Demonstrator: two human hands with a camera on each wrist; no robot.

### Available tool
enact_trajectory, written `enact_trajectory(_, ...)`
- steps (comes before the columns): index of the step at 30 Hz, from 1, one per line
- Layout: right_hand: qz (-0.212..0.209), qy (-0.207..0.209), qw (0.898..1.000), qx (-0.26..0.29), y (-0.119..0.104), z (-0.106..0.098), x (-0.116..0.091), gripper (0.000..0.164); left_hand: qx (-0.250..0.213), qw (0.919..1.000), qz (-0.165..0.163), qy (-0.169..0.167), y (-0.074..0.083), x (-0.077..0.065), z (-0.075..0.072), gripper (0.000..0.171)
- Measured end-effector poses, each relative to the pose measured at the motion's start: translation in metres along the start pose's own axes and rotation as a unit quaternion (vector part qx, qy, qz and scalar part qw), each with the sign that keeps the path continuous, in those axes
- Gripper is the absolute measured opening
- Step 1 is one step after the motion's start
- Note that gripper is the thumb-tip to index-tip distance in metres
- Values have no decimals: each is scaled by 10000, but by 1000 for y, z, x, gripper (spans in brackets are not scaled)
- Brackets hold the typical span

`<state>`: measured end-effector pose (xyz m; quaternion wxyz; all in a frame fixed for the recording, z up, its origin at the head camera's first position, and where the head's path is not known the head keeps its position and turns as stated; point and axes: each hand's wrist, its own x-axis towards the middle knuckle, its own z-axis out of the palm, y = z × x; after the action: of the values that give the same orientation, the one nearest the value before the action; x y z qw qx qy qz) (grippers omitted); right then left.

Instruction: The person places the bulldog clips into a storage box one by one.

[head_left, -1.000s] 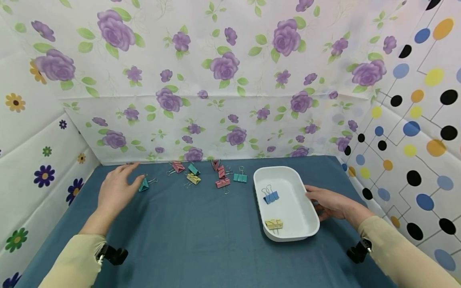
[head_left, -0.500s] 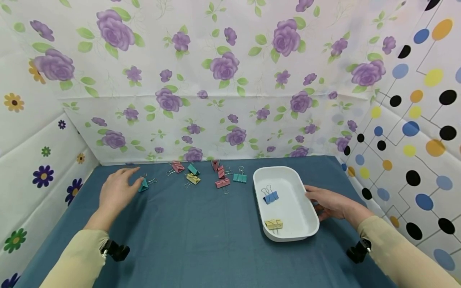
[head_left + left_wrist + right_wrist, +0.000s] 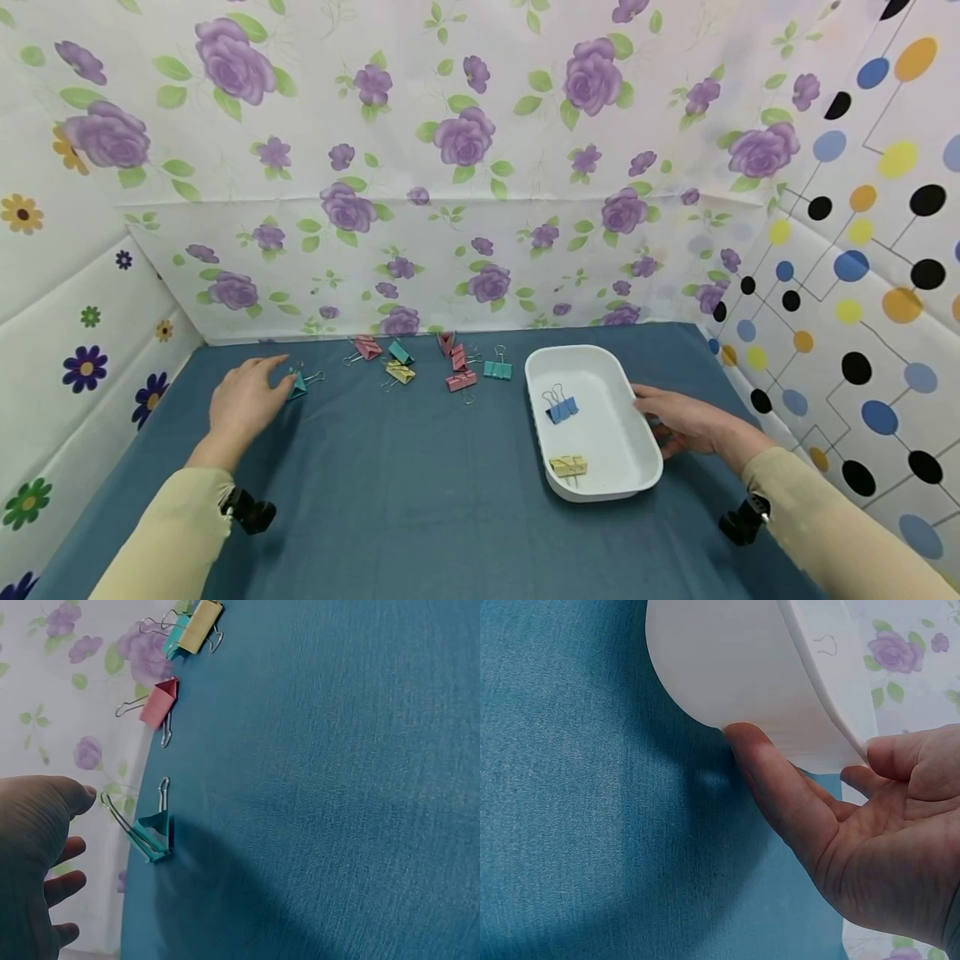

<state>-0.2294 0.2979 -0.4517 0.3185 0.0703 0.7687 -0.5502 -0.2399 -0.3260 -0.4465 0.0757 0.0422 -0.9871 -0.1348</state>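
My left hand [image 3: 246, 404] hovers at the left side of the table, fingers relaxed and apart from the thumb. Nearest to it is a teal binder clip [image 3: 154, 838], lying with both wire handles raised; the left wrist view shows a gap between it and the fingers. At the right, my right hand [image 3: 686, 423] holds the long side of a white plastic tray [image 3: 720, 660]. Its digits span from the tray's rim to its lower edge. Inside the tray lie a blue binder clip [image 3: 562, 410] and a yellow binder clip [image 3: 568, 466].
Along the back of the blue-covered table [image 3: 420, 500] lie more binder clips: a pink one [image 3: 367, 347], a teal one [image 3: 401, 353], a yellow one [image 3: 400, 372], several pinks [image 3: 461, 381] and another teal one [image 3: 497, 370]. A flowered sheet [image 3: 450, 167] rises behind.
My left forearm and wrist have shifted slightly to the right, the hand still beside the teal binder clip. The right hand and the tray have stayed in place.
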Motion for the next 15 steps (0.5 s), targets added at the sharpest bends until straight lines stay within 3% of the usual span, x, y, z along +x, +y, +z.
enact_trajectory(15, -29, -60, 10000, -30, 1, -2, 0, 56, -206, 9972, -551, -463, -5, 11, 12, 51)
